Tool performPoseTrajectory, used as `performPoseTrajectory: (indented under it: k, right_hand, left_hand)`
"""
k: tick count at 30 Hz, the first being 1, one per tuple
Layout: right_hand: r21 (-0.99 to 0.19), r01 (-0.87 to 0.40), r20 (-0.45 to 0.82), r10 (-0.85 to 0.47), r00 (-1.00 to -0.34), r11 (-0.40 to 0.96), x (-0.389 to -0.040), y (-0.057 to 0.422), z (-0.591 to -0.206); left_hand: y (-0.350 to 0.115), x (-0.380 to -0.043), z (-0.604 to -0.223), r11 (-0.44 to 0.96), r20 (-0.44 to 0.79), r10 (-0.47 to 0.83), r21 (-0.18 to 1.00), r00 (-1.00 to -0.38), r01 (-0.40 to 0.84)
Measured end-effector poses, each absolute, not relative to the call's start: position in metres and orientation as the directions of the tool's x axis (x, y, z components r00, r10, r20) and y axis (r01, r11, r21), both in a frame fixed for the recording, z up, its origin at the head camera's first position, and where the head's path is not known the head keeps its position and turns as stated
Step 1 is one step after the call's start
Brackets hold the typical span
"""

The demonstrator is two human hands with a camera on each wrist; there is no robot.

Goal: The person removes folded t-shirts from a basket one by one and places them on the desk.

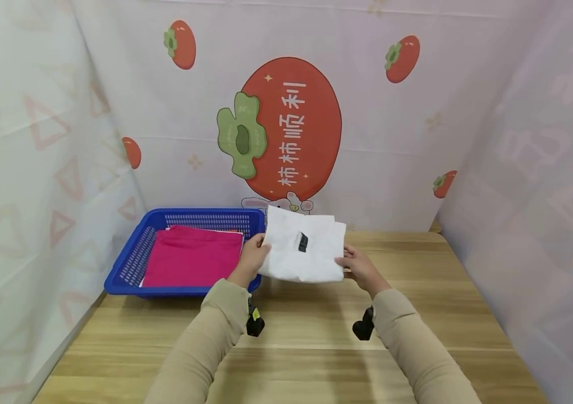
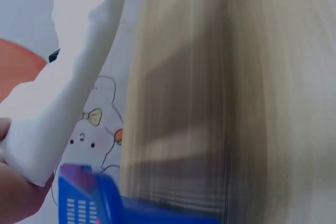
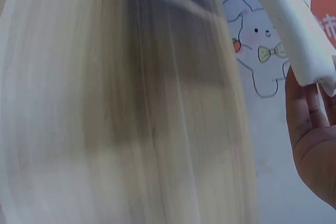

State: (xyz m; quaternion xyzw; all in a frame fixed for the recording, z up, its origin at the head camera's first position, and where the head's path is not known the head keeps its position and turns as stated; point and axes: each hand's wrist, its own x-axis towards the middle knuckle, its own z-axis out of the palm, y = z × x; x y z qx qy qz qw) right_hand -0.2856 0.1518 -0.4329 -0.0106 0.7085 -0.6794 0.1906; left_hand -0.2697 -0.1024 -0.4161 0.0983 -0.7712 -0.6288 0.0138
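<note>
Basket (image 1: 165,291) with pink cloth (image 1: 192,258) inside, left grip (image 1: 252,258) and right grip (image 1: 361,269) both pinching white cloth (image 1: 293,264).

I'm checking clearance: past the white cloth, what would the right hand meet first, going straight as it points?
Beyond the white cloth, the right hand would likely meet the printed backdrop; the depth is unclear.

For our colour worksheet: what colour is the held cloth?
The cloth is white with a black patch; the head view shows it best.
</note>
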Motion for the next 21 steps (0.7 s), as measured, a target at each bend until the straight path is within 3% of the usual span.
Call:
performPoseTrajectory:
  k: [5, 17, 21]
  right_hand:
    - [-0.968, 0.238, -0.251, -0.236, -0.939, 0.084, -0.281, 0.172, -0.442]
    - [-0.954, 0.253, -0.278, -0.162, -0.947, 0.163, -0.278, 0.200, -0.459]
    - [-0.945, 0.265, -0.293, -0.136, -0.946, 0.192, -0.278, 0.205, -0.466]
  left_hand:
    - [-0.083, -0.273, -0.423, 0.186, -0.049, -0.142, 0.980, -0.989, -0.075]
    - [-0.054, -0.281, -0.445, 0.253, -0.055, -0.090, 0.964, -0.994, -0.077]
    - [-0.047, -0.279, -0.451, 0.348, -0.061, -0.094, 0.933, -0.994, -0.090]
